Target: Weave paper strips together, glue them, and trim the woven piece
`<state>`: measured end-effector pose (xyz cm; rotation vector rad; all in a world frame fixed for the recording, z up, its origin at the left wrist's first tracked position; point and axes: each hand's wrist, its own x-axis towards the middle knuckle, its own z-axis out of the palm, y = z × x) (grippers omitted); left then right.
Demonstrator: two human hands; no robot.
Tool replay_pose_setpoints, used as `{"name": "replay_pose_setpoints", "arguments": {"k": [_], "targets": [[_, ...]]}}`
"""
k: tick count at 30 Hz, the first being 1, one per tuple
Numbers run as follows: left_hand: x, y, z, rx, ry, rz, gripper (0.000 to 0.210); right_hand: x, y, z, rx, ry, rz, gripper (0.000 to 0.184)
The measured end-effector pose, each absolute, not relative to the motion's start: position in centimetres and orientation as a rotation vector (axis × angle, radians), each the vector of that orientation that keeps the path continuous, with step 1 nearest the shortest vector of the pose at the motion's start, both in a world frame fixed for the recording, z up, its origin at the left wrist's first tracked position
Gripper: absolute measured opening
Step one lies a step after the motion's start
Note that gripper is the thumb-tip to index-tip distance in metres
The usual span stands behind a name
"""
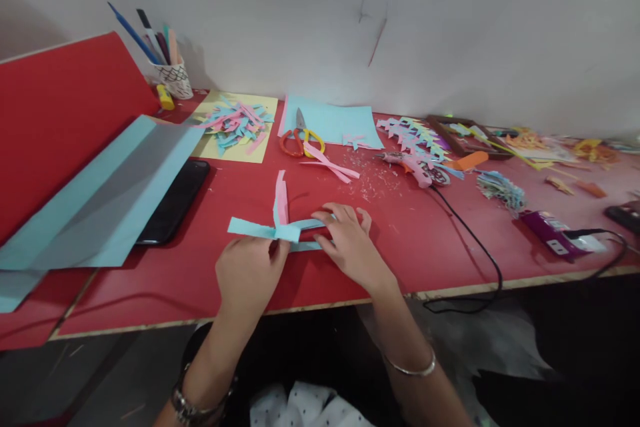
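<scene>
Left hand (pixel 250 273): fingers curled, thumb and index narrowed together at the strip crossing, holding the blue paper strips (pixel 250 227) from below; exact fingertip contact is hidden behind the hand and paper. Right hand (pixel 353 240): fingers bent, moderate gap between index and thumb, both at the right-hand ends of the blue strips, one strip running to the index, the lower one toward the thumb; can't tell how firm the grip is, fingers cover the ends. Pink strip (pixel 283 203) sticks up and away from the crossing, blue paper along its left edge. Whole piece sits between the hands near the front edge of the red table (pixel 165 300). Beyond it: crossed loose pink strips (pixel 333 165), their upper end over the yellow handle of the scissors (pixel 300 121), blades toward the wall. Behind those, light-blue sheet (pixel 330 120); left of that, a pile of cut strips (pixel 237 121) on a yellow sheet (pixel 250 151). Left side: phone (pixel 177 203) partly under large blue sheets (pixel 155 153). Right side: pink glue gun (pixel 407 161), cable (pixel 475 247) looping over the front edge, well clear of the right hand. Nothing between the two hands except the strips
</scene>
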<state>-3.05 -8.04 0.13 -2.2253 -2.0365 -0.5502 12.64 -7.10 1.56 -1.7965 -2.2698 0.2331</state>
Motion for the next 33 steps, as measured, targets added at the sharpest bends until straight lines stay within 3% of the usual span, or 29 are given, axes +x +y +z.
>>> {"name": "replay_pose_setpoints", "arguments": {"k": [8, 19, 25, 33], "targets": [[-3.0, -8.1, -0.1, -2.215, -2.043, -0.525, 0.045, 12.4, -7.4, 1.8, -1.771, -2.178, 0.238, 0.006], [-2.8, -8.0, 0.5, -2.273, -2.153, -0.380, 0.037, 13.2, -7.3, 2.8, -1.723, -1.902, 0.496, 0.013], [-2.6, -8.0, 0.3, -2.252, -2.200, -0.314, 0.039, 11.2, -6.4, 3.3, -1.383, -1.749, 0.769, 0.005], [-2.4, -8.0, 0.6, -2.262, -2.261, -0.240, 0.035, 8.6, -5.3, 3.0, -1.187, -1.727, 0.992, 0.010]]}}
